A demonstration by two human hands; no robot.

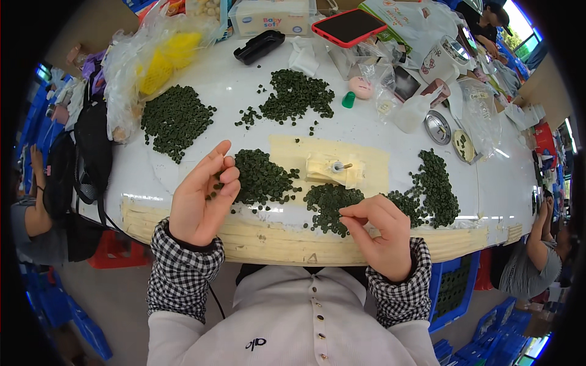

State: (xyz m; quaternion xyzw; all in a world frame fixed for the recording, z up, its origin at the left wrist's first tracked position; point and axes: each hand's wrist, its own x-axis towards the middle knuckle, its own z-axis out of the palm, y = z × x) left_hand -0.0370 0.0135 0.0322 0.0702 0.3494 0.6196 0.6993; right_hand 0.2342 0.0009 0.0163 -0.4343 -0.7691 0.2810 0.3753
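My left hand is raised beside a heap of small dark green ring-like pieces. Its fingers are curled toward the thumb, and whatever they may hold is too small to make out. My right hand has its thumb and forefinger pinched together at the edge of another small pile of green pieces; what lies between the fingertips is hidden. Between the hands and a little farther off, a block wrapped in cream tape is fixed to a taped patch of the table, with a short metal pin on it.
More green heaps lie at far left, far middle and right. Behind them are a black tray, a red-cased phone, a green cap, a white mug and a round tin. Tape covers the table's front edge.
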